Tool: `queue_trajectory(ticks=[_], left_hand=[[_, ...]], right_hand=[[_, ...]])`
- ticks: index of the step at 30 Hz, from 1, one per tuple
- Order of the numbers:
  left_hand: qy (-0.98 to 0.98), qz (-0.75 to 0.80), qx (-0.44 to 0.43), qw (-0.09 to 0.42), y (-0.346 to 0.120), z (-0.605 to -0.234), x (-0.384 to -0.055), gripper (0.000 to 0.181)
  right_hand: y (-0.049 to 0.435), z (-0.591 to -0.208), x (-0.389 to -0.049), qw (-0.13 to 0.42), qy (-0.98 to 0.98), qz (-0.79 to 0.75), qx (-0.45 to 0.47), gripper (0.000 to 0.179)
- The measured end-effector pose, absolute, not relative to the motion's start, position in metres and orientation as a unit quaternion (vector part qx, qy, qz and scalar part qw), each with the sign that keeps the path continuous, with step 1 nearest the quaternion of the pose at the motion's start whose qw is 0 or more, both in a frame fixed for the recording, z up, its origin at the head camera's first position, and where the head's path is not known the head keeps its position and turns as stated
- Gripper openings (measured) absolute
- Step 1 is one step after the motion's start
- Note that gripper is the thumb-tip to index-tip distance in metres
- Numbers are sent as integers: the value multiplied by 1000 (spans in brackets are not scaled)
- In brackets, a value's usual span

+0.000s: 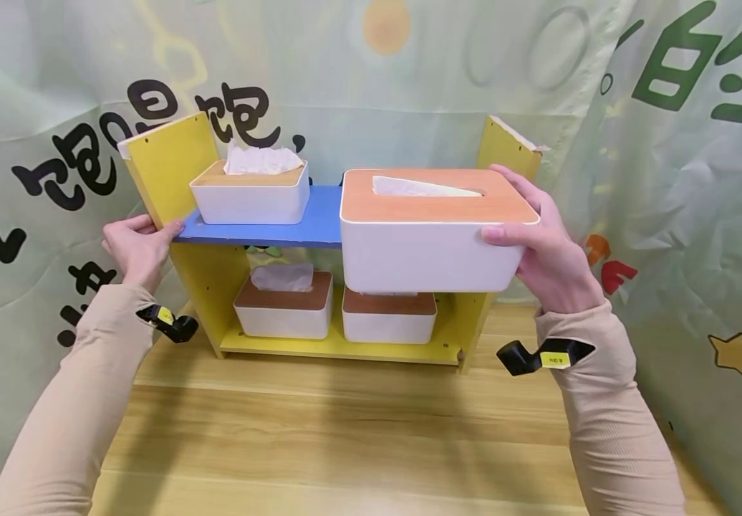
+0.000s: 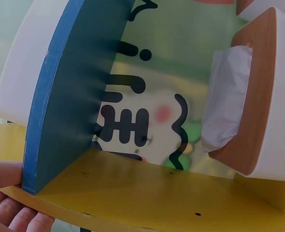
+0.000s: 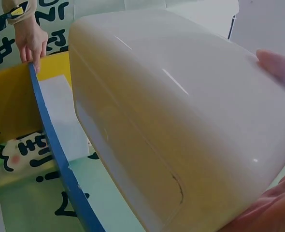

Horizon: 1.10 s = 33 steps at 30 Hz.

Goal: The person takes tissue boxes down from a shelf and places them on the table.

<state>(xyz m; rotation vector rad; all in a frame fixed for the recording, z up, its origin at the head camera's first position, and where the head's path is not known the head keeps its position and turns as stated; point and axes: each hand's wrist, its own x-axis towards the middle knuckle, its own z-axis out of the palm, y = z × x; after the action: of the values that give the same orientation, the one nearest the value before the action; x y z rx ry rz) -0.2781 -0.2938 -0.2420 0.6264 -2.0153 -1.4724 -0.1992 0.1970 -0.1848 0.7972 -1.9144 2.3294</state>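
Note:
My right hand grips a white tissue box with a wood-coloured lid by its right end, thumb in front and fingers behind. The box is held up in front of the right part of the blue shelf board; its underside faces the right wrist view. At the left, my left hand grips the yellow side panel of the small shelf unit, thumb by the end of the blue board, other fingers outside the panel. A second tissue box stands on the left part of the blue board.
Two more tissue boxes stand on the yellow bottom board, one at the left and one at the right. The unit stands on a wooden table. A printed cloth hangs behind and at both sides.

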Motion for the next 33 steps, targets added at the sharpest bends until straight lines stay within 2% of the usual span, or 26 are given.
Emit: queue_trajectory(ticks=[19,33], left_hand=[[-750,-551,237,280,-294,-242,-280,56],[-745,-562,229,278,-296,-242,-281,58]], right_hand=[[227,-215,-183,30,-602,753,264,78],[259,-245,-181,37,-608,751,254,80]])
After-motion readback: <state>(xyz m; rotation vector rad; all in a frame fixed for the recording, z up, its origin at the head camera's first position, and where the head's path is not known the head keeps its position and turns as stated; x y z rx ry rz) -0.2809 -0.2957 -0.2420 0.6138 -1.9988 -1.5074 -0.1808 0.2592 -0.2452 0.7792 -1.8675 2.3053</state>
